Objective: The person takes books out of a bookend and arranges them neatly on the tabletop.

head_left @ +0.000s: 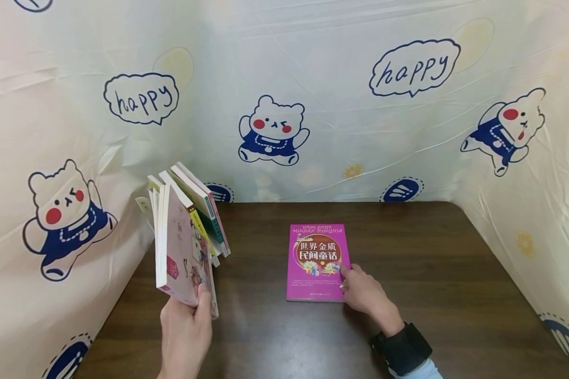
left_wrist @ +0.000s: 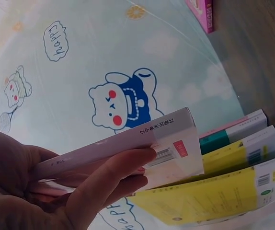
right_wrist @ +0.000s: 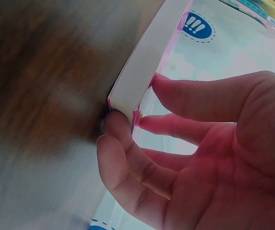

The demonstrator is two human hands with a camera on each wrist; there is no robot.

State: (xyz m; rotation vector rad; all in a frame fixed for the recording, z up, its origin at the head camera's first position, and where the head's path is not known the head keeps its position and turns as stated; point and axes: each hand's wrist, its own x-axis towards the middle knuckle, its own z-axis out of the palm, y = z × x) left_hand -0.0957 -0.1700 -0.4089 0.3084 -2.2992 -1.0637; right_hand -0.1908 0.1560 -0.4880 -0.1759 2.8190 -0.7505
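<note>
On the table's left side, my left hand (head_left: 186,329) grips a pale pink book (head_left: 182,252) by its near end, thumb on the cover, and the book stands upright. Its spine and a barcode show in the left wrist view, where my fingers (left_wrist: 113,175) curl round it. Just beyond it, several books (head_left: 199,197) stand leaning together, yellow and green covers among them. A magenta storybook (head_left: 315,284) lies flat in the middle of the table. My right hand (head_left: 367,295) holds its right edge. In the right wrist view the thumb and fingers pinch the book's page block (right_wrist: 144,57) near a corner.
The brown wooden table (head_left: 398,247) is bordered at the back and sides by a pale curtain (head_left: 336,131) printed with cartoon bears. The standing books are close to the curtain at the left rear.
</note>
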